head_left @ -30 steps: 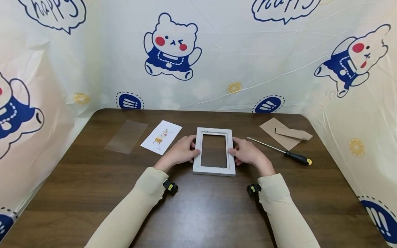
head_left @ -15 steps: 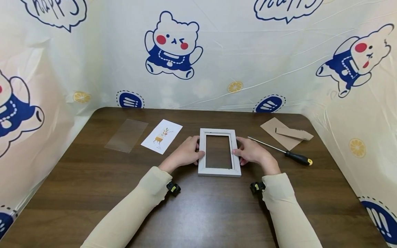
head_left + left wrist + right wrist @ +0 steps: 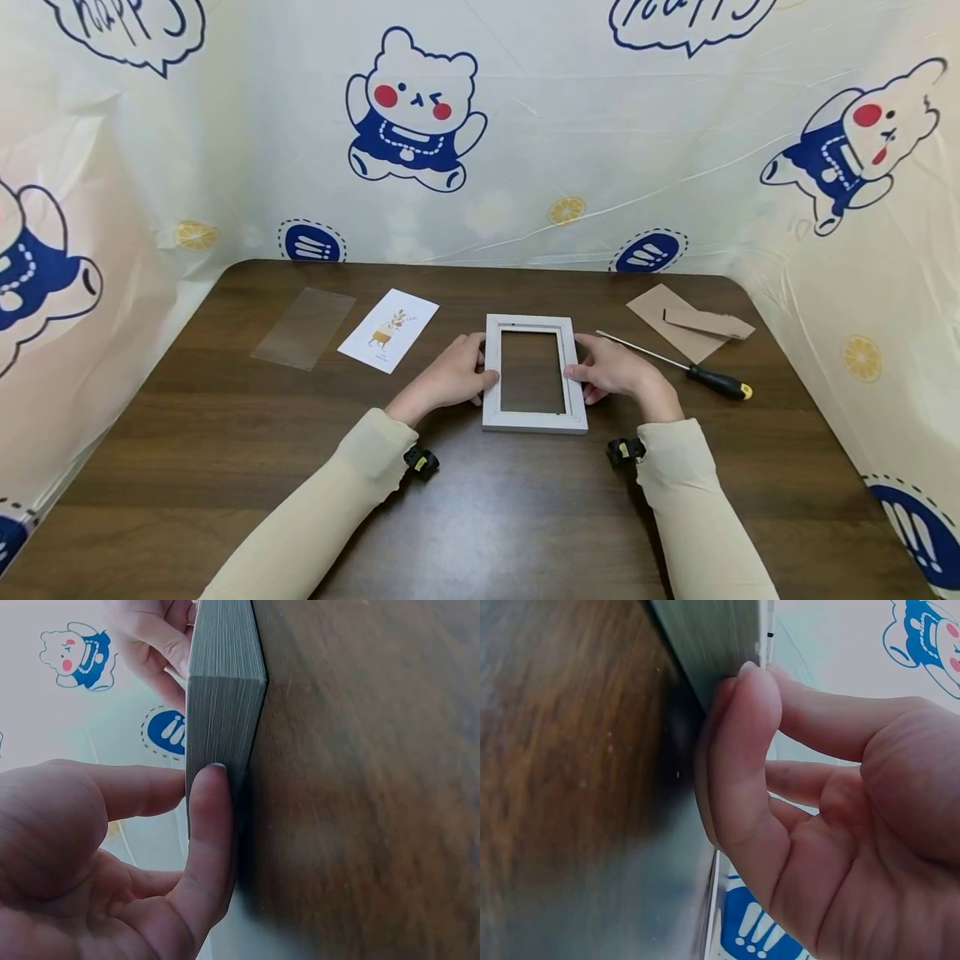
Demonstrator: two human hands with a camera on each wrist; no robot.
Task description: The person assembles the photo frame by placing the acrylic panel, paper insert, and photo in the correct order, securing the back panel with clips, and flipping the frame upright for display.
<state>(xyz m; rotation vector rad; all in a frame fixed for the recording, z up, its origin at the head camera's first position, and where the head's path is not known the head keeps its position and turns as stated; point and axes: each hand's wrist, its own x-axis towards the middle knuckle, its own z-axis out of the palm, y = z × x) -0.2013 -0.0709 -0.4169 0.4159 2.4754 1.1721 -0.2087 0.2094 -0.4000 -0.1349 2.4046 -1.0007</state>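
Observation:
A white picture frame (image 3: 534, 422) lies on the brown table, its opening showing bare wood. My left hand (image 3: 448, 372) grips its left side, thumb over the top face and fingers along the outer edge. On the opposite side my right hand (image 3: 613, 370) holds the frame in the same way. In the left wrist view, fingertips of the left hand (image 3: 142, 847) press the frame's grey, grooved side (image 3: 225, 709). The right wrist view has the right hand (image 3: 817, 802) pinching the frame's edge (image 3: 716, 641), close above the tabletop.
Left of the frame lie a printed card (image 3: 388, 332) and a clear plastic sheet (image 3: 303, 329). To the right are a screwdriver (image 3: 718, 383) with a black handle, a brown board (image 3: 667, 312) and a folded strip (image 3: 708, 322) on it. A patterned curtain (image 3: 525, 150) surrounds the table (image 3: 480, 517).
Both hands have shifted the frame to the right and slightly nearer to me, keeping hold of both sides. The card, sheet, screwdriver and board stay where they were.

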